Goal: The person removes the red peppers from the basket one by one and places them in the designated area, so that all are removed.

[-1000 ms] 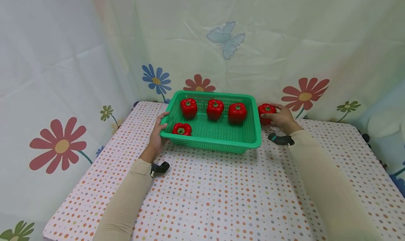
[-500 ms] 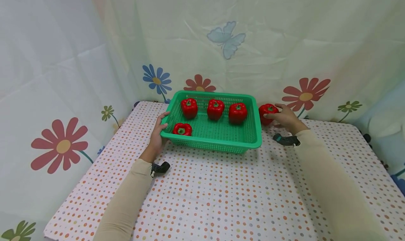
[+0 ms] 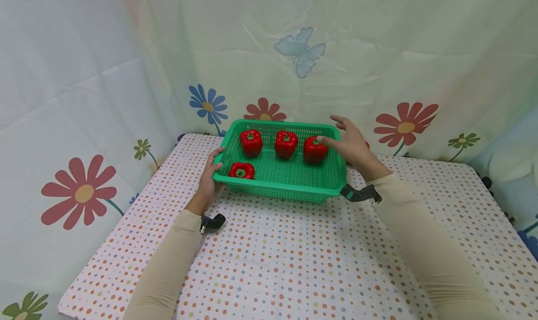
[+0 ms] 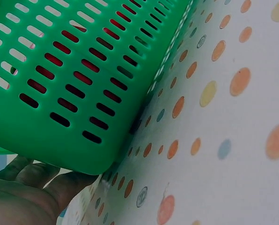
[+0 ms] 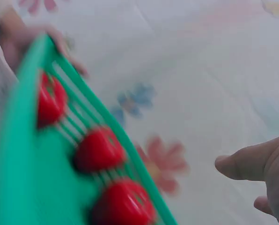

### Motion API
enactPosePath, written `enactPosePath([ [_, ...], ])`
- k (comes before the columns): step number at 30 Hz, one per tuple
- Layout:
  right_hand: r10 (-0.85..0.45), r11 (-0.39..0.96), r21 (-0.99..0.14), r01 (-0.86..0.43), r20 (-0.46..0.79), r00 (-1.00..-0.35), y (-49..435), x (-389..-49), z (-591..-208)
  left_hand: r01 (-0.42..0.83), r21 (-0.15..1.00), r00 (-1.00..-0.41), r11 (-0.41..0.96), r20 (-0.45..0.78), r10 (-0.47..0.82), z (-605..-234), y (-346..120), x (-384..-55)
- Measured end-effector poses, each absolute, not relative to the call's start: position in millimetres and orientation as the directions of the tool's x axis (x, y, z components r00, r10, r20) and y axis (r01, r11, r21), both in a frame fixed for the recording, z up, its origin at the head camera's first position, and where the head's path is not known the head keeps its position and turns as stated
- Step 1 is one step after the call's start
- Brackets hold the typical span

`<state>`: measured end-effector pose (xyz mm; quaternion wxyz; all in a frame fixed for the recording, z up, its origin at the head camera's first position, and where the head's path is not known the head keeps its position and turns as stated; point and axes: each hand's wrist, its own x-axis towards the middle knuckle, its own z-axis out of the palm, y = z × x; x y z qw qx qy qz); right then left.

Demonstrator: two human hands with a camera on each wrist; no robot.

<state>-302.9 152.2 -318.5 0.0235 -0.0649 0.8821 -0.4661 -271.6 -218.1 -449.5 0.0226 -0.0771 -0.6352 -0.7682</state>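
Observation:
A green perforated plastic basket stands on the table. My left hand grips its left end, thumb on the rim and fingers along the outside; in the left wrist view these fingers meet the rim. Along the basket's back wall stand a left red bell pepper, a middle one and a right one; another bell pepper lies at the front left. My right hand, fingers and thumb spread, hovers over the right rim holding nothing. Behind it shows a sliver of a further bell pepper.
The table has a dotted cloth. A flowered curtain hangs right behind the basket, and a second one borders the left side. A black camera mount on my right wrist overlaps the basket's front right corner in the head view.
My right hand has let go of the bell pepper outside the basket, risen and moved left over the right rim with its fingers spread. The left hand and basket have stayed put.

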Motion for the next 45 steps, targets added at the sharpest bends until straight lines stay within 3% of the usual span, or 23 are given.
enactPosePath([
  [6,-0.395,0.558,-0.803,-0.212,-0.032,-0.918,86.9,-290.9,-335.9,0.134,0.971,-0.986,-0.199,0.150,0.067,-450.4,-219.2,-270.9],
  [12,-0.583,0.533,-0.821,-0.204,-0.181,-0.792,44.2,-289.5,-355.9,0.127,0.971,-0.986,-0.201,0.145,0.077,-451.5,-218.2,-270.7],
  [26,-0.598,0.588,-0.777,-0.226,-0.229,-0.768,-11.6,-306.6,-380.9,0.114,0.971,-0.986,-0.211,0.137,0.096,-451.2,-217.4,-272.7],
  [38,-0.582,0.647,-0.692,-0.320,-0.176,-0.794,-28.3,-308.8,-380.8,0.128,0.971,-0.985,-0.200,0.148,0.086,-449.8,-219.4,-272.6],
  [45,-0.599,0.669,-0.671,-0.320,-0.233,-0.766,-33.6,-314.7,-385.2,0.134,0.971,-0.986,-0.200,0.152,0.075,-450.9,-219.1,-272.5],
])
